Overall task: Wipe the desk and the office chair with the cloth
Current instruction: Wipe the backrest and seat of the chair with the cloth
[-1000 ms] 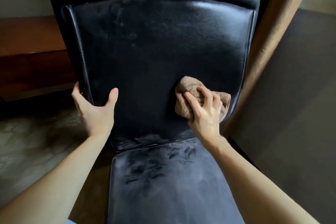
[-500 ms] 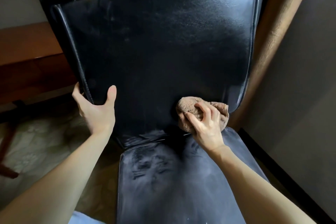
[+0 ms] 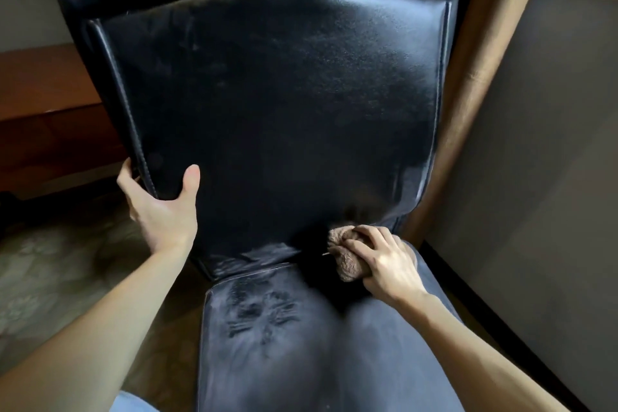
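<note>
A black leather office chair [image 3: 277, 104] fills the view, its backrest upright and its dusty seat [image 3: 301, 344] below. My left hand [image 3: 160, 207] grips the backrest's left edge, thumb on the front. My right hand [image 3: 388, 261] is closed on a bunched tan cloth [image 3: 344, 261] and presses it into the crease where the backrest meets the seat, on the right side. Finger streaks mark the dust on the seat's left part.
A brown wooden desk [image 3: 43, 100] stands behind the chair at the left. A wooden post [image 3: 485, 77] rises just right of the backrest, beside a dark grey wall [image 3: 535, 177]. Patterned floor [image 3: 50, 278] lies at the lower left.
My right hand has slid the cloth down the backrest's right side to the crease at the seat. My left hand has kept its grip on the left edge.
</note>
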{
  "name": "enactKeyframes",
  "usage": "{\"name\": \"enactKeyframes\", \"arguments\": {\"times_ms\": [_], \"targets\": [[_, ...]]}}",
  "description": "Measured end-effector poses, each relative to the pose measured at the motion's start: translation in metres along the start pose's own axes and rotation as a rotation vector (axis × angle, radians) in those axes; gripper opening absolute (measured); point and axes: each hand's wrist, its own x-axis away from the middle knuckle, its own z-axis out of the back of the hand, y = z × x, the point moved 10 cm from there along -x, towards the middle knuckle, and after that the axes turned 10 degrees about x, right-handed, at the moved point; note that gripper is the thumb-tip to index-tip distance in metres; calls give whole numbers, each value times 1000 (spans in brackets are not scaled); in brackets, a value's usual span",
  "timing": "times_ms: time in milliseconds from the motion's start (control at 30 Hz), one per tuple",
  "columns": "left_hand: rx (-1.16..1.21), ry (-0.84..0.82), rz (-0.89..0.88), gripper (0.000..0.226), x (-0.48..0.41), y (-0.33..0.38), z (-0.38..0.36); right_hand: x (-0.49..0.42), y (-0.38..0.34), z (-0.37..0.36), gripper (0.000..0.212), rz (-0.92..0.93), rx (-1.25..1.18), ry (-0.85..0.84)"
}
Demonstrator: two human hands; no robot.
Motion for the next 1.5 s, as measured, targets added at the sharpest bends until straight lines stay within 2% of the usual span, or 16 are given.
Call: {"name": "enactKeyframes", "arguments": {"times_ms": [100,200,333,433,533,600,667,733,833,867,1067,1200,1400,1500], "targets": [[2,-7,7,88,0,0,1,8,-3,66,62,98,38,275],[13,-29,15,92,1,4,1,17,5,135,45,97,65,558],[10,-62,51,95,3,6,4,17,18,198,51,60,123,694],[0,-82,58,95,2,7,9,1,36,216,68,-19,178,683],[7,-65,45,94,4,9,14,-29,58,197,101,-123,178,521],[10,-39,35,94,5,7,15,-45,65,172,114,-165,101,429],[8,-20,30,94,5,5,15,-47,62,152,110,-180,56,479],[15,0,20,93,5,2,15,-38,59,131,97,-194,17,577],[36,9,3,89,2,-3,12,-17,56,87,81,-212,-45,624],[41,11,-4,88,1,-4,12,-11,56,72,83,-224,-69,615],[62,32,-66,85,-2,-4,14,6,51,10,124,-426,-239,499],[59,58,-69,85,-1,-4,20,8,34,-25,136,-595,-510,374],[30,76,-72,83,1,-3,26,13,3,-50,114,-894,-986,342],[39,62,-64,85,2,-1,26,35,8,-49,101,-955,-1057,302]]}}
